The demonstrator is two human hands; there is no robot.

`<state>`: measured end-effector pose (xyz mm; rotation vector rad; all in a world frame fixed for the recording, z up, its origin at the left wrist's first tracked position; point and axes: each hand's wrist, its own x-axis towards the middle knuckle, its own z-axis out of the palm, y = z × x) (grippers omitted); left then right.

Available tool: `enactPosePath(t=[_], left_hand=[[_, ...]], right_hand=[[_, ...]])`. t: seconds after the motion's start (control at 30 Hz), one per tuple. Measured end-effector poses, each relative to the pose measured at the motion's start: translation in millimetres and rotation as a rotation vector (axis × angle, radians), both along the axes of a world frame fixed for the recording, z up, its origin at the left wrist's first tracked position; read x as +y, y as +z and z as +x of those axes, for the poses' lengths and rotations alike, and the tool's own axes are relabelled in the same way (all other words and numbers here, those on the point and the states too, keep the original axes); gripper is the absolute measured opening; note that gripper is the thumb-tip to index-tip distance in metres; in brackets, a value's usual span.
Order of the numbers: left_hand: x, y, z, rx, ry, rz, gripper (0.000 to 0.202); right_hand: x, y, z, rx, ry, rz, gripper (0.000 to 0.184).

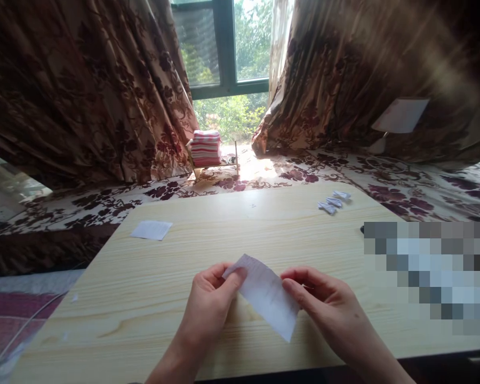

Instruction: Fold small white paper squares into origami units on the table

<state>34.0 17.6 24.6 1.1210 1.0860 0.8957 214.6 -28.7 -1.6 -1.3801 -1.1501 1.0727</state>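
Pale wood table (144, 288); paper (266, 293) between left hand (210, 298), right hand (330, 301).

No legible text; faint lines on held paper (267, 296).

The person's bare left hand (212, 296) is in the lower middle of the view, its thumb (236, 277) extended on the upper side and its index finger (219, 268) bent, the tip hidden beneath. The bare right hand (330, 304), near but apart from the left, has the tips of thumb and index finger close together in a light pinch, with other fingers curled behind. Both bare forearms (378, 349) enter from the lower edge and lean inward
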Motion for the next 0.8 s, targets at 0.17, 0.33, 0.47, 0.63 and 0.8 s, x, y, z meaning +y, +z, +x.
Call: enactPosePath(t=[0.17,0.33,0.47,0.63,0.8], left_hand=[[6,-2.3,-4,0.032,-0.009,0.007,0.031],[7,-3.5,-6,0.047,0.008,0.015,0.031],[10,1.6,-5,0.063,-0.002,0.024,0.03],[10,7.0,-2,0.107,-0.097,0.017,0.03],[-8,1.2,-13,0.364,0.093,0.236,0.032]], right_hand=[[-7,-3.0,-2,-0.131,-0.083,0.012,0.024],[-19,-8.6,-2,-0.515,-0.123,0.412,0.031],[-25,-14.3,-2,-0.81,-0.026,0.573,0.049],[-24,-12.3,-2,-0.843,0.027,0.776,0.042],[-24,-10.5,-1,-0.846,-0.021,0.837,0.037]])
